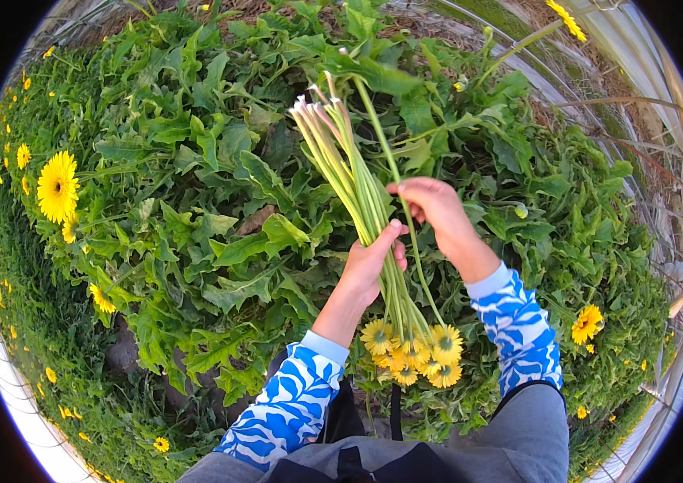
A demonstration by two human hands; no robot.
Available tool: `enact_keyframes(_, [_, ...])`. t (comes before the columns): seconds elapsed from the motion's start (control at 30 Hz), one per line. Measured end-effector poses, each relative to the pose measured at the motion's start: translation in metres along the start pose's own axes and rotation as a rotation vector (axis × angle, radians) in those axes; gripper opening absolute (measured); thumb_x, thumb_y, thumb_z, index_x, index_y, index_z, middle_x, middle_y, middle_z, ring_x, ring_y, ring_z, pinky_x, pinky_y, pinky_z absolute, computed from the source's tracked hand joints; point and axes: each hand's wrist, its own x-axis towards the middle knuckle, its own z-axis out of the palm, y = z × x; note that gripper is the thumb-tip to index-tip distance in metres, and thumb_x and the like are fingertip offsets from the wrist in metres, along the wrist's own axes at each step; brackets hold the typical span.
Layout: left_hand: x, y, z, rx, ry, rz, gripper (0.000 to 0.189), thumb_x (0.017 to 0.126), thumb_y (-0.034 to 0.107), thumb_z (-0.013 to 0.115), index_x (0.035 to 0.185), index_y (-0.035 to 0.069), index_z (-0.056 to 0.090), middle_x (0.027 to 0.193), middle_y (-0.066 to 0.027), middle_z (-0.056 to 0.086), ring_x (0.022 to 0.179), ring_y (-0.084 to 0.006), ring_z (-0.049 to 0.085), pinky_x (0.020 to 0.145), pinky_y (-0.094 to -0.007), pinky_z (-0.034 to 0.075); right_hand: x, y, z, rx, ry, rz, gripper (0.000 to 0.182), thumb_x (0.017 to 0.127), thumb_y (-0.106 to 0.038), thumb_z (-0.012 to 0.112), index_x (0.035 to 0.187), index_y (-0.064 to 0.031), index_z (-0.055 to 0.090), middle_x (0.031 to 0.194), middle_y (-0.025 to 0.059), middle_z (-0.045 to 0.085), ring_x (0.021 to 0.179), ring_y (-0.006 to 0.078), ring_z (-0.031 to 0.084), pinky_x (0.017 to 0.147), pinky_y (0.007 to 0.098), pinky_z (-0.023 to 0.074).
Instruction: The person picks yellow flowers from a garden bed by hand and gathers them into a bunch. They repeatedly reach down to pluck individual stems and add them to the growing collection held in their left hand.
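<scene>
My left hand grips a bundle of long green flower stems around their middle. The bundle hangs heads down, its pale pinkish cut ends pointing up and away from me. Several yellow gerbera heads cluster at its lower end, close to my body. Just right of the bundle, my right hand pinches a single gerbera stem between thumb and fingers. That stem runs beside the others, apart from them at its upper end, and its yellow head lies against the cluster.
Dense gerbera foliage spreads beneath and around my hands. A large yellow gerbera grows at left, another at right. One tall bloom leans in at the upper right. Dry, strap-like leaves and plastic sheeting line the right edge.
</scene>
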Motion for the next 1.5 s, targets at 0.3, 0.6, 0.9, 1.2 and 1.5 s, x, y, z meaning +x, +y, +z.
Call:
enact_keyframes(0.3, [-0.009,-0.025,0.023,0.045,-0.127,-0.029,0.015,0.080,0.008,0.063,0.092,0.005,0.055,0.078,-0.0052,0.056,0.062,-0.0173,0.057,0.056,-0.0303,0.048,-0.046,0.020,-0.031,-0.074,0.117,-0.306,0.016,0.081,-0.012,0.068,0.088,0.0016,0.067,0.080,0.0030,0.061,0.059,0.0097,0.055,0.057,0.0236,0.0470])
enact_keyframes(0.6, [-0.009,-0.017,0.036,0.119,-0.451,-0.036,0.017,0.082,0.006,0.060,0.098,0.001,0.058,0.072,-0.0070,0.062,0.067,-0.0169,0.061,0.063,-0.0291,0.049,0.115,-0.113,-0.136,-0.168,0.751,-0.415,0.075,0.080,0.000,0.056,0.144,-0.0111,0.018,0.084,0.0089,0.059,0.060,0.0117,0.054,0.049,0.0251,0.0426])
enact_keyframes(0.9, [0.009,0.002,0.026,0.065,-0.356,0.021,0.010,0.081,0.007,0.058,0.088,0.004,0.053,0.069,-0.0049,0.053,0.065,-0.0169,0.056,0.062,-0.0317,0.049,0.206,-0.133,-0.214,0.121,0.470,-0.271,0.052,0.082,-0.011,0.064,0.129,-0.0063,0.042,0.088,0.0056,0.060,0.071,0.0140,0.058,0.055,0.0273,0.0468])
enact_keyframes(1.2, [0.037,-0.002,0.019,0.002,0.075,0.033,0.025,0.087,0.026,0.065,0.083,0.002,0.057,0.064,-0.0029,0.054,0.055,-0.0148,0.053,0.053,-0.0279,0.046,0.050,0.049,-0.077,-0.578,0.252,-0.761,0.018,0.076,0.000,0.064,0.094,-0.0017,0.066,0.085,0.0108,0.065,0.074,0.0217,0.064,0.065,0.0286,0.0506])
enact_keyframes(1.5, [0.050,-0.034,0.035,0.405,0.180,0.093,0.020,0.077,0.018,0.073,0.079,0.004,0.059,0.060,-0.0012,0.055,0.052,-0.0124,0.053,0.051,-0.0265,0.044,0.028,0.085,-0.063,-0.557,0.349,-0.745,0.019,0.073,0.001,0.060,0.090,-0.0035,0.066,0.082,0.0120,0.062,0.074,0.0297,0.061,0.065,0.0358,0.0495])
